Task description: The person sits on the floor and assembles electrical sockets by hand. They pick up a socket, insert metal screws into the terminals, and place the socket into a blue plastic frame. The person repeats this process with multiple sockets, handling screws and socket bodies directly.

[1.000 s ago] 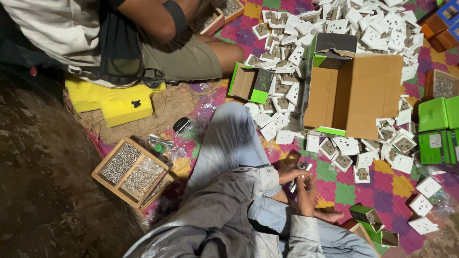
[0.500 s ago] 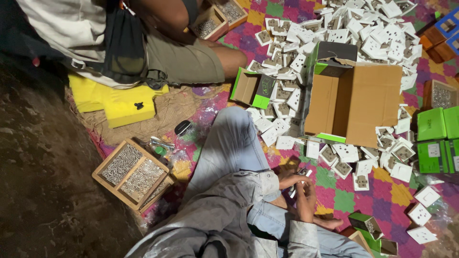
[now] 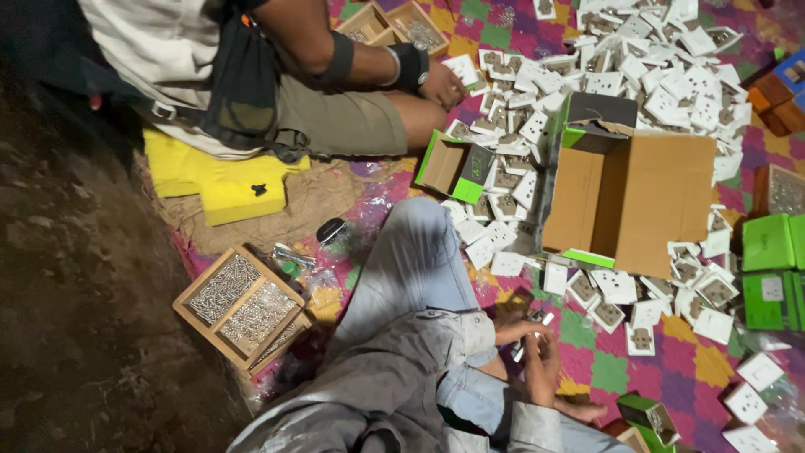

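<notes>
Head view, looking straight down at a person seated on a bright patterned mat [image 3: 662, 369]. Their bent knee in pale jeans fills the near middle.

Just right of the knee, both hands meet over the mat. The left hand [image 3: 518, 320] and right hand [image 3: 543, 362] are close together, fingers curled around a small white part [image 3: 537, 323]. The part seems to be a socket piece pinched between them, though it is too small and dim to be sure which hand grips it.

Right of the hands, white sockets [image 3: 616, 289] lie scattered face up and face down across the mat, thickening into a large heap at the far right. An open cardboard box [image 3: 662, 210] with green edges lies among them, and a smaller open green box [image 3: 453, 168] sits to its left. Closed green boxes [image 3: 767, 243] are stacked at the right edge.

At the near left, a wooden tray [image 3: 189, 306] with two compartments holds small metal screws.

At the far left sits a second person, one hand [image 3: 440, 84] resting on the sockets, with a yellow cloth [image 3: 231, 189] beside them.
</notes>
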A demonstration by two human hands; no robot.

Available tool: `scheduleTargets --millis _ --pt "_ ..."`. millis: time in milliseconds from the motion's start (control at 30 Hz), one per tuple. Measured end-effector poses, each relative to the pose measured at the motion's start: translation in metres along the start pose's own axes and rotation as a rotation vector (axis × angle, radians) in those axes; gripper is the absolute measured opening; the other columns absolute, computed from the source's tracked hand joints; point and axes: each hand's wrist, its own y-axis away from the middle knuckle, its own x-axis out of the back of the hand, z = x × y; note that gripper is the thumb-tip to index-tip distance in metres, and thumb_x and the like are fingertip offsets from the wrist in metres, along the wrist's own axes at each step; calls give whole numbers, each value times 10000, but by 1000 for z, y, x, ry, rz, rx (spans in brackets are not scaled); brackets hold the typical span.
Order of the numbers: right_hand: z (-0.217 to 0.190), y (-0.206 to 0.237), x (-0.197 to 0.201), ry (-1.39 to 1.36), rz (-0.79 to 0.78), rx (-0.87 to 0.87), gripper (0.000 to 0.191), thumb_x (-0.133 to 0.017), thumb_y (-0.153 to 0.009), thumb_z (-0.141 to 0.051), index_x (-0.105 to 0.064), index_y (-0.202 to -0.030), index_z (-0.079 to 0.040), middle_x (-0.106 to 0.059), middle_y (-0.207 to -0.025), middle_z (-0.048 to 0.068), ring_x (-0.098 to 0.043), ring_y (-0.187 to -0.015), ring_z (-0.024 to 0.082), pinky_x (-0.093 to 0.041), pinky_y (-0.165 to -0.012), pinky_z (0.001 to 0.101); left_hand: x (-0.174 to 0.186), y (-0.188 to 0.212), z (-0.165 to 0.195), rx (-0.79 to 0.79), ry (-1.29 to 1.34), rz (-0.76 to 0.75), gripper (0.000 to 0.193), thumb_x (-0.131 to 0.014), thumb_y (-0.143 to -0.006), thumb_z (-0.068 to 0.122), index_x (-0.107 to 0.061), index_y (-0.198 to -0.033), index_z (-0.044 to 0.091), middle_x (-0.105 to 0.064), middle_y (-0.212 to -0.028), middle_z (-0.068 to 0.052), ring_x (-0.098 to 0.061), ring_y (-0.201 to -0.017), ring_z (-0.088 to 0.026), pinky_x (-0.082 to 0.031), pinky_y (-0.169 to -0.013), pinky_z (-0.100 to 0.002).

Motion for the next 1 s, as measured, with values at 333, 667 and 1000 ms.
scheduleTargets --millis 333,667,1000 --pt "0 -2 -5 -87 89 -38 605 -718 -954 -222 -486 -1466 1 -655 -1233 128 -630 -987 135 -517 -795 257 4 -3 1 4 79 8 377 -549 -973 426 -746 -1172 175 -756 -1085 -99 -698 -1022 -227 -511 -947 -339" --pt "4 0 -6 -93 152 -7 584 -759 -935 -232 -522 -1413 6 -650 -1229 124 -625 -1012 154 -516 -813 268 4 -2 -1 9 145 12 378 -558 -969 434 -741 -1168 170 -752 -1074 -96 -695 -1010 -223 -512 -937 -337" --pt "4 1 -6 -96 132 0 593 -740 -965 -229 -493 -1443 20 -636 -1220 123 -609 -960 145 -496 -765 264 4 -4 -2 30 194 21 380 -566 -965 441 -735 -1165 166 -748 -1062 -92 -692 -999 -220 -512 -927 -335"
